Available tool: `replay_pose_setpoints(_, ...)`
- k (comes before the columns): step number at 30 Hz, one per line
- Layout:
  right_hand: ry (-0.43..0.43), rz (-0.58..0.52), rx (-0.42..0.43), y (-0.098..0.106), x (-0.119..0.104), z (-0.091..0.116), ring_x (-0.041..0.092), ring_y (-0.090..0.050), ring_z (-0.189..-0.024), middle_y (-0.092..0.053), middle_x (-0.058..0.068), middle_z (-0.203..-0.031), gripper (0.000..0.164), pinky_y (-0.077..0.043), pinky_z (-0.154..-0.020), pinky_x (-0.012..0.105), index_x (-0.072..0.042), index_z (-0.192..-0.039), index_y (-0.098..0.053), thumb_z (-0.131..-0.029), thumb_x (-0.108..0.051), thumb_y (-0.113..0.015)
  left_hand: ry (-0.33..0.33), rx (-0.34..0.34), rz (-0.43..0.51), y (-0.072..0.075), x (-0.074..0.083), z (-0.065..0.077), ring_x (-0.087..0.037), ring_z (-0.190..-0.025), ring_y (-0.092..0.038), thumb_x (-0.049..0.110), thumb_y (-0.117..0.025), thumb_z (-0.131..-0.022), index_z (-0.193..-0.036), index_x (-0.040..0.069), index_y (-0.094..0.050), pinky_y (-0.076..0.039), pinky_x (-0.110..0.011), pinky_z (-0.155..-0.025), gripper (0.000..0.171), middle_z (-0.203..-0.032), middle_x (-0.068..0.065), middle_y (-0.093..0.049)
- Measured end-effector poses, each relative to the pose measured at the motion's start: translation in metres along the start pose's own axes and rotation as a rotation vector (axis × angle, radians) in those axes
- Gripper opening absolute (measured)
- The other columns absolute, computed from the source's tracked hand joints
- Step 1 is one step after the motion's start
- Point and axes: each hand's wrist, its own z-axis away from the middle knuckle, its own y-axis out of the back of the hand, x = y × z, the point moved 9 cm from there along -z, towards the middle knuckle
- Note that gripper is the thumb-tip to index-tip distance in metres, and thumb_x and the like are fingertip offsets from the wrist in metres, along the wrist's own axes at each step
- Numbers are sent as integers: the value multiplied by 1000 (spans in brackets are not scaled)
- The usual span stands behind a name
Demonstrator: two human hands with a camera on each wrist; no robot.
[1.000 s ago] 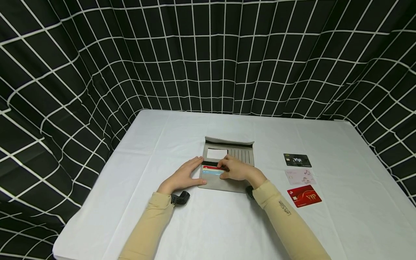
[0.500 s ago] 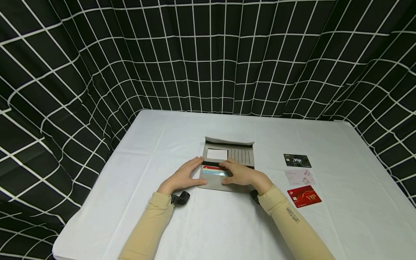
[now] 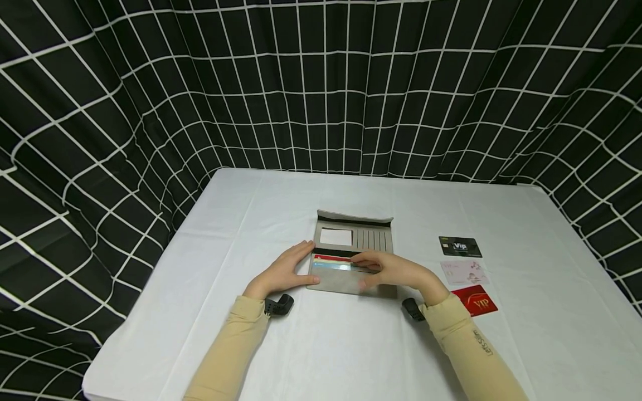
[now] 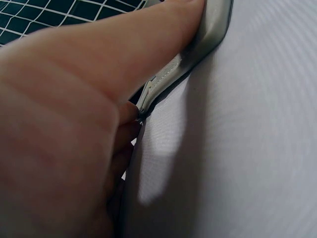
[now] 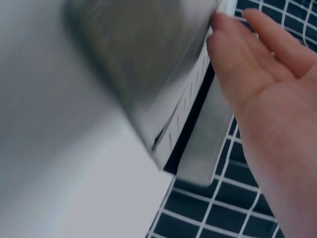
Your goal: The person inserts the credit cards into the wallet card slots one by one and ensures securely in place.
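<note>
A grey wallet (image 3: 333, 284) lies unfolded on the white table, its top flap raised at the far side. Red (image 3: 326, 258) and light blue (image 3: 331, 266) cards stick out of its near pocket, and a white card (image 3: 336, 237) shows in the upper left window. My left hand (image 3: 284, 272) rests at the wallet's left edge, thumb and fingers spread; in the left wrist view the thumb lies on the wallet's rim (image 4: 218, 22). Over the right half of the wallet is my right hand (image 3: 398, 271), its fingers extended and holding nothing, as the right wrist view also shows.
To the right lie a black VIP card (image 3: 460, 247), a pale pink card (image 3: 463, 272) and a red VIP card (image 3: 478, 301), in a column. The right sleeve partly covers the red one. A black grid curtain (image 3: 341, 83) hangs behind the table (image 3: 241, 211).
My right hand has let go of the cards at the pocket and slid right across the wallet, its fingers straightening. The left hand has stayed in place.
</note>
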Motion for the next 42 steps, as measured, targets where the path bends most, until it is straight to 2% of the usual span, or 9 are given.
replay_pose_setpoints(5,19,2,7,7,4,19,35,-46,-119,-49,20,-130,58,-37,-97,47,7,-129,-47,-83,-17,-71,-4,4,-2,1,2,0,-21,-138,-15,53,-67,-79,-147,11,-27,-16,-44,-108,89,-151,-6,-22)
replay_pose_setpoints(13,10,0,78,20,12,53,34,-46,-119,-51,18,-130,58,-33,-98,52,5,-130,-47,-83,-18,-71,-6,8,4,1,3,1,-22,-137,-16,50,-68,-79,-146,10,-28,-16,-45,-108,88,-151,-7,-22)
replay_pose_setpoints(16,15,36,105,26,15,68,36,-47,-118,-50,19,-129,57,-35,-97,52,6,-130,-47,-84,-17,-70,-6,2,7,1,3,1,-22,-137,-16,51,-67,-79,-147,11,-27,-17,-45,-108,88,-151,-6,-22)
replay_pose_setpoints(22,17,81,190,44,20,101,38,-48,-116,-51,21,-127,54,-40,-95,39,4,-130,-47,-85,-18,-69,-12,4,4,1,1,0,-23,-137,-16,52,-67,-79,-147,11,-27,-18,-46,-108,89,-151,-7,-21)
replay_pose_setpoints(28,-51,107,263,61,31,135,37,-49,-114,-52,22,-125,52,-43,-90,22,2,-128,-48,-85,-17,-69,-13,-7,19,0,3,1,-24,-137,-15,51,-67,-79,-147,9,-26,-18,-45,-108,90,-151,-8,-20)
replay_pose_setpoints(31,-102,108,298,67,37,151,24,-52,-113,-51,20,-126,53,-44,-87,21,0,-129,-48,-83,-18,-70,-8,-9,15,0,4,1,-24,-137,-15,51,-68,-79,-147,9,-26,-17,-45,-108,90,-151,-8,-20)
replay_pose_setpoints(35,-117,107,337,74,39,167,4,-52,-109,-50,22,-125,57,-46,-84,20,1,-131,-46,-83,-16,-71,-7,-4,7,0,4,0,-24,-137,-16,51,-68,-79,-147,9,-27,-17,-45,-108,90,-151,-9,-21)
replay_pose_setpoints(40,-150,146,382,84,42,183,-6,-47,-107,-50,22,-125,58,-45,-83,18,1,-132,-44,-84,-16,-70,-3,-1,3,0,3,0,-23,-137,-16,51,-68,-79,-147,9,-27,-18,-45,-108,90,-151,-8,-21)
replay_pose_setpoints(42,-182,171,397,88,46,188,-4,-45,-108,-50,20,-126,58,-44,-82,18,0,-133,-43,-84,-18,-70,-1,-3,0,0,2,0,-23,-137,-16,51,-68,-78,-147,10,-27,-18,-45,-108,90,-151,-8,-21)
